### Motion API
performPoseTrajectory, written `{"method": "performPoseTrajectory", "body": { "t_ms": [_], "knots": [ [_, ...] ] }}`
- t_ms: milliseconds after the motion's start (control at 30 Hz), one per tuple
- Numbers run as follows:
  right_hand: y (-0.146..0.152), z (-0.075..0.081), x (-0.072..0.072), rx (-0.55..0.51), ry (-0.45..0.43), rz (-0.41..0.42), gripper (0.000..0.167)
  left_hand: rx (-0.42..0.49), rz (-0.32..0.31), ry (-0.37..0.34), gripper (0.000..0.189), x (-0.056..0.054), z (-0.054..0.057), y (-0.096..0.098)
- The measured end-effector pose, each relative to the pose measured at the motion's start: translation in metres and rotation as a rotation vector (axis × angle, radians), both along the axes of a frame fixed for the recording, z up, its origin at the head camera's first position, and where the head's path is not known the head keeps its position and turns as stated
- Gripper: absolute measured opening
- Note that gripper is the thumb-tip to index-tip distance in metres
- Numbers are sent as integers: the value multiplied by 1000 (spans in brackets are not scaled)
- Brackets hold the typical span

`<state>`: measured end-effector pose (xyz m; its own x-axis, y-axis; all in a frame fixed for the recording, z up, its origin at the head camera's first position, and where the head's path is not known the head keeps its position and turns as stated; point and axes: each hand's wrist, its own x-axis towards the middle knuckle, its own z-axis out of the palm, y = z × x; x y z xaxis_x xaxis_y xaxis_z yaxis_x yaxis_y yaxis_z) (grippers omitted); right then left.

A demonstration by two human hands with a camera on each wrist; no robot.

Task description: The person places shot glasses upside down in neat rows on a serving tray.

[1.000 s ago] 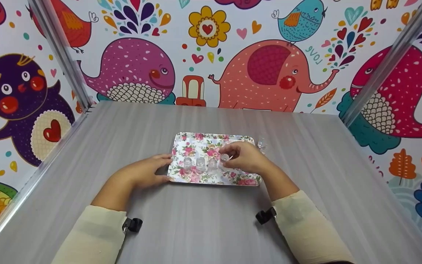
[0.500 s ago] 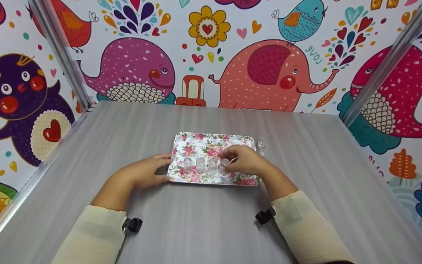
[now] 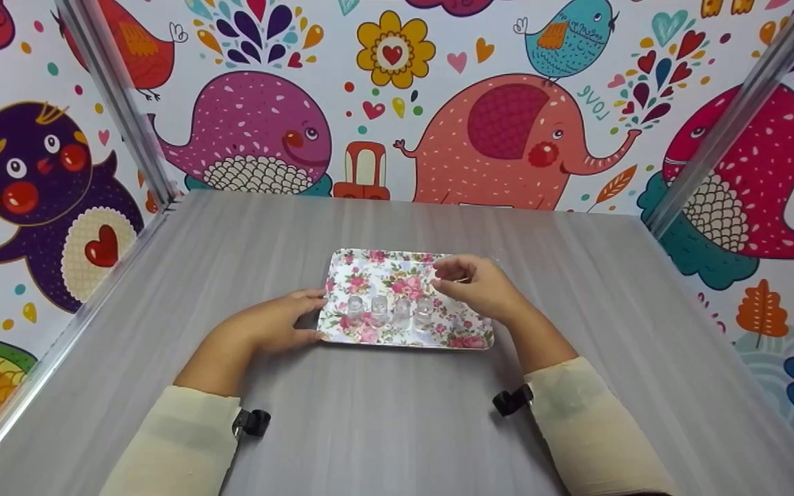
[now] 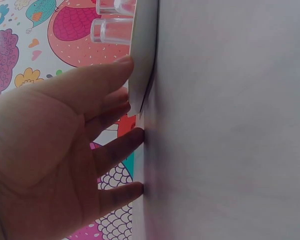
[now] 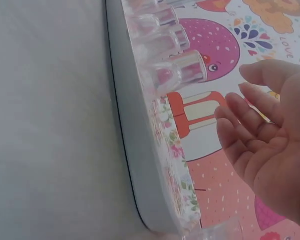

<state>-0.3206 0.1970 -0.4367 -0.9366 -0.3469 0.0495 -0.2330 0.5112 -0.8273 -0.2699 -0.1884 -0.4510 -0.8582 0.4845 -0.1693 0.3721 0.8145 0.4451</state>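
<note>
Small clear shot glasses (image 3: 424, 313) stand in a row across the front half of a floral tray (image 3: 452, 337). Seen from the right wrist, the end glass (image 5: 182, 72) rises from the tray beside several others. My left hand (image 3: 276, 322) keeps its fingers spread and fairly straight, touching the tray's left side. Its thumb (image 4: 110, 77) lies against the rim in the left wrist view. Above the tray's right part, my right hand (image 3: 476, 286) holds nothing, its fingers loosely bent and apart from the row.
Another clear glass (image 5: 219, 232) is beside the tray's right end, mostly hidden behind my right hand in the head view. The grey table (image 3: 369, 427) meets walls printed with cartoon animals. Metal posts (image 3: 121, 103) stand at the back corners.
My right hand has let go of the end glass, which now stands in the row, and has moved back and right. The left hand stays at the tray's side.
</note>
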Motion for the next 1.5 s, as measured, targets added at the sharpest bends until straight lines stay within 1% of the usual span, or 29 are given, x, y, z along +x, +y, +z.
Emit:
{"method": "performPoseTrajectory", "body": {
  "t_ms": [167,267,367,467,700,1000,1233,1400,1500],
  "knots": [
    [14,1,0,-32,-33,-62,44,-2,3,-3,68,1,0,1],
    [24,3,-1,-30,-39,-127,44,5,0,-4,68,0,-1,1],
    [34,6,-3,-36,-22,-183,44,16,-2,-4,68,0,-2,0],
    [43,9,-5,-58,-4,-211,46,22,0,-6,67,0,-3,0],
    [62,9,-9,-123,13,-255,45,21,9,-21,68,-2,-4,-1],
    [81,9,-10,-134,-5,-301,43,23,3,-16,67,-1,-4,1],
    [91,7,-10,-125,-25,-313,50,19,12,-16,68,0,-1,-1],
    [95,3,-12,-122,-65,-308,58,21,0,-14,68,0,-1,-1],
    [97,0,-13,-115,-96,-301,60,25,-1,-17,67,0,0,-1]
  ]
}}
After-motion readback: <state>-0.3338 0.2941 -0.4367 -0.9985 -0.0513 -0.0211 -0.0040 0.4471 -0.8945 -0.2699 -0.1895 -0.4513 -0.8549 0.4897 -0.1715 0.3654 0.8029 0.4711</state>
